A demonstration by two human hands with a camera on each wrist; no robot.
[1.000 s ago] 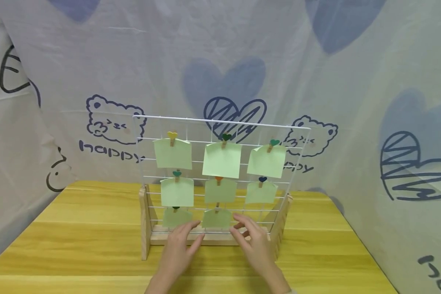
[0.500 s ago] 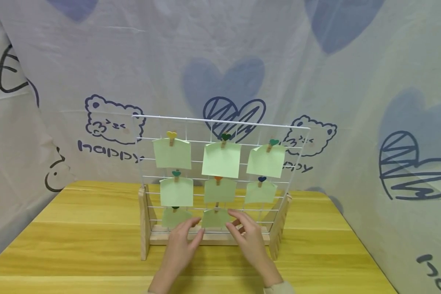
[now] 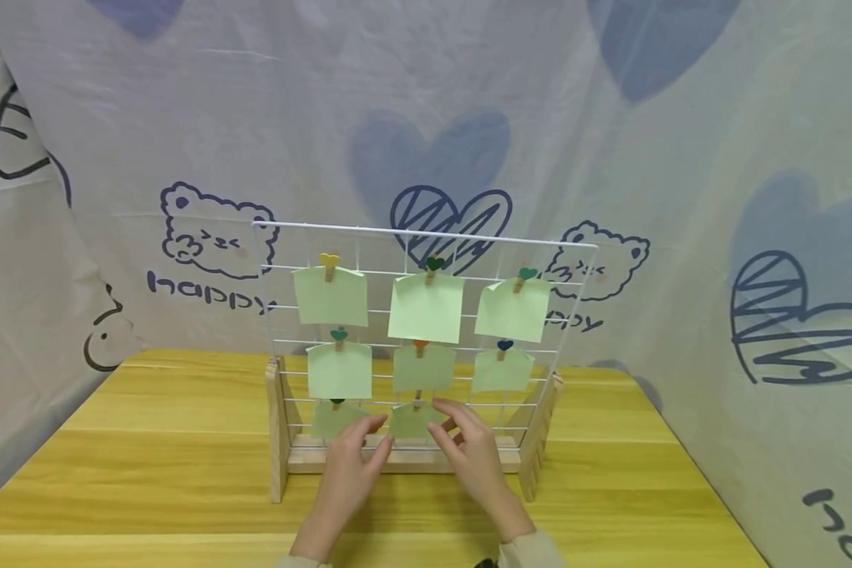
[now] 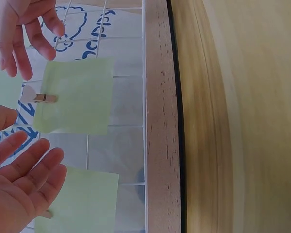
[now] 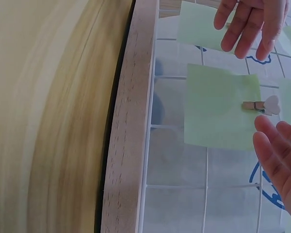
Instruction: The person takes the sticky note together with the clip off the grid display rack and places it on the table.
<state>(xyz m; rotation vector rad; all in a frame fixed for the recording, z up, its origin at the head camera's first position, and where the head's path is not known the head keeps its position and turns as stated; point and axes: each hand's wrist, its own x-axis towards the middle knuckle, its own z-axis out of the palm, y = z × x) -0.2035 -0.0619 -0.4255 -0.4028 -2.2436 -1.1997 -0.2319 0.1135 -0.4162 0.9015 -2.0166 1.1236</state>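
Observation:
A light green paper note (image 3: 409, 426) hangs at the bottom middle of a white wire grid (image 3: 426, 234). A small wooden clothespin (image 5: 254, 105) with a white heart fixes it at its top edge. My left hand (image 3: 353, 456) is at the note's left side, over the bottom-left note (image 3: 334, 418), fingers relaxed and holding nothing. On the other side, my right hand (image 3: 471, 446) has its index fingertip at the note's upper right corner, overlapping it in the head view. Its fingers are loosely bent, with nothing between them in the right wrist view.
Several more green notes (image 3: 426, 309) hang in rows above, each under a heart clothespin. The grid stands in a wooden base (image 3: 405, 464) with slanted side posts (image 3: 277, 434) on a yellow wooden table (image 3: 149, 473). A printed cloth (image 3: 298, 118) hangs behind.
My right hand has moved left and slightly up, closer to the bottom middle note. My left hand has risen slightly. The notes and clothespins stay where they were on the grid.

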